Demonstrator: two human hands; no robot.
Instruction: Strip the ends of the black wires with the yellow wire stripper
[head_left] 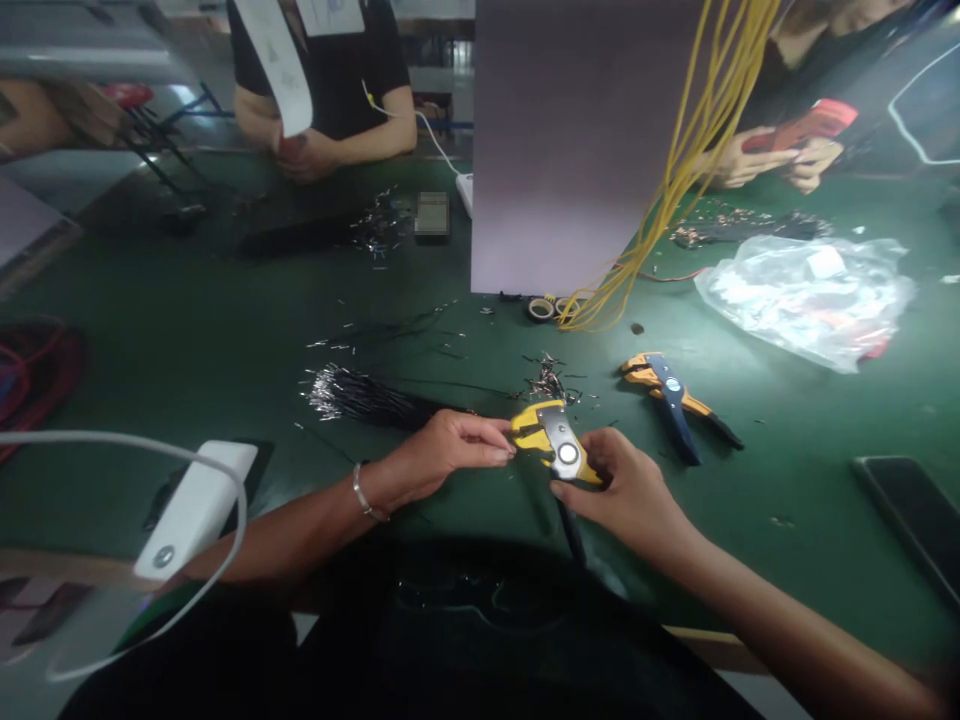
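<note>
Dim light, with glare on the green bench mat (780, 440) and warped edges.

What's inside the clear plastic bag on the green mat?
The clear plastic bag shows something white and a little red near its corner; the crumpled film hides what they are.

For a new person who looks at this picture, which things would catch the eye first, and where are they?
The yellow-and-black wire stripper stands out first, in the centre foreground, gripped by the right hand with the left hand at its tip. Beyond it to the left, a bundle of black wires with bare silver ends lies on the green bench mat, and yellow cables hang down at top centre.
</note>
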